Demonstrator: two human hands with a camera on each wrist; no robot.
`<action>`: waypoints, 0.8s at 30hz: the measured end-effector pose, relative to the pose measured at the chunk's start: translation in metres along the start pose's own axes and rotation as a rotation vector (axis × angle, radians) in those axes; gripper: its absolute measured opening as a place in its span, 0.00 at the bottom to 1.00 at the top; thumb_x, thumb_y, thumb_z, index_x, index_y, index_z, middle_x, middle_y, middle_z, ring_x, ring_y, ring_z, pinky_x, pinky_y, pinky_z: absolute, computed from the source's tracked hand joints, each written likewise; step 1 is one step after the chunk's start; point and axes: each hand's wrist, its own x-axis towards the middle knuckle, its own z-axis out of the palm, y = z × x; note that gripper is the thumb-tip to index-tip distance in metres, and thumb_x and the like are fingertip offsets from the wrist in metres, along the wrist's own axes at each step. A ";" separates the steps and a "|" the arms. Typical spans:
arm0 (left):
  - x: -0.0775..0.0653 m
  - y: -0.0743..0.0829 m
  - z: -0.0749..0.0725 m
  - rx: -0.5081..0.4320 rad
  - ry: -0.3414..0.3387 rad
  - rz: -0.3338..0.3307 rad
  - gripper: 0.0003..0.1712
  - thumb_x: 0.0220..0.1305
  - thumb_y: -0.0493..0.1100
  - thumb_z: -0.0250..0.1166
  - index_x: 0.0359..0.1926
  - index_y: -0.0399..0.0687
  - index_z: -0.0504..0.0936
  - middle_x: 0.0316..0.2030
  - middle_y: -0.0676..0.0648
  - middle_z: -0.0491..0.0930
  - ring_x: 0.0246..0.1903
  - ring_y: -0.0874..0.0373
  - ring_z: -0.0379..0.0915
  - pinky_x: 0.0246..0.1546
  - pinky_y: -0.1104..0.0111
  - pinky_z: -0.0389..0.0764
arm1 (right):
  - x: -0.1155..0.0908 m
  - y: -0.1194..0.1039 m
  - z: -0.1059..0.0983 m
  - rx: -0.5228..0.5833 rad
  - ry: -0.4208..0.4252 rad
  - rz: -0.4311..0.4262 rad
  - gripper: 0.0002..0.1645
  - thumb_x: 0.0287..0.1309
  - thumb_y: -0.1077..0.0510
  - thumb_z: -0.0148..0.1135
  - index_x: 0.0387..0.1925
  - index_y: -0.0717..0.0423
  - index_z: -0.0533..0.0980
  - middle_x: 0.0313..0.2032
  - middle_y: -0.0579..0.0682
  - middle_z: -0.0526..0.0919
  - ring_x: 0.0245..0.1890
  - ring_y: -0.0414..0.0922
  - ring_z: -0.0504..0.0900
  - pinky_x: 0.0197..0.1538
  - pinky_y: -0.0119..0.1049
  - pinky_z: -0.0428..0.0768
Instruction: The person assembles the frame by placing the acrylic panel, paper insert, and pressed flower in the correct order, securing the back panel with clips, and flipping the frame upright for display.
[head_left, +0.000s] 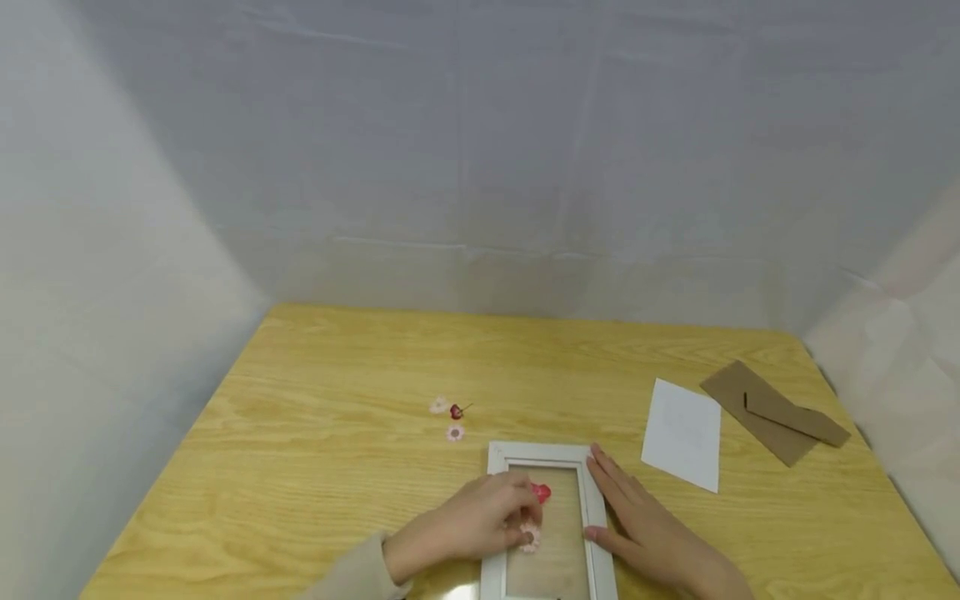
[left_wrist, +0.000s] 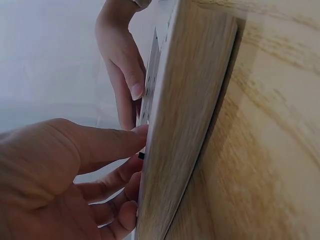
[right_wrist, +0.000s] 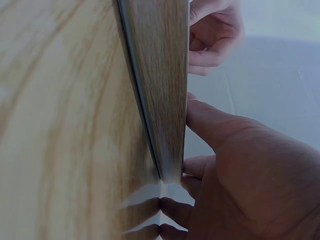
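A white picture frame with a clear pane lies on the wooden table, its side wood-grained in both wrist views. My left hand is over the pane, pinching a pale pink flower between thumb and curled fingers. A red flower shows just beyond those fingertips. In the left wrist view the rim hides what the left hand pinches. My right hand rests along the frame's right side, fingers fairly straight near the far corner and thumb on the rim.
Left of the frame lie a dark red flower with a stem, a pink flower and a pale flower. To the right are a white sheet and a brown backing board with a flap.
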 end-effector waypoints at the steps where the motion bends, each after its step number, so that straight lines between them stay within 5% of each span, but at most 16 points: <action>1: 0.000 0.000 0.000 -0.006 0.001 -0.007 0.09 0.56 0.42 0.73 0.40 0.55 0.86 0.38 0.60 0.76 0.34 0.72 0.68 0.39 0.79 0.72 | 0.000 0.000 0.000 0.000 0.001 -0.001 0.46 0.70 0.44 0.56 0.76 0.62 0.51 0.76 0.60 0.49 0.73 0.60 0.54 0.67 0.61 0.59; 16: 0.003 -0.008 -0.014 -0.171 0.028 -0.020 0.12 0.56 0.37 0.73 0.41 0.51 0.84 0.39 0.59 0.78 0.36 0.69 0.73 0.39 0.80 0.76 | 0.001 0.000 0.000 0.009 0.001 0.006 0.46 0.70 0.44 0.56 0.77 0.61 0.50 0.77 0.59 0.49 0.73 0.57 0.54 0.67 0.60 0.60; 24: 0.001 -0.034 -0.039 -0.335 0.090 -0.016 0.09 0.61 0.32 0.68 0.43 0.43 0.83 0.40 0.49 0.81 0.36 0.62 0.74 0.36 0.73 0.79 | 0.000 0.001 0.001 -0.004 0.003 0.000 0.46 0.70 0.43 0.56 0.77 0.60 0.51 0.77 0.58 0.50 0.73 0.57 0.56 0.66 0.60 0.66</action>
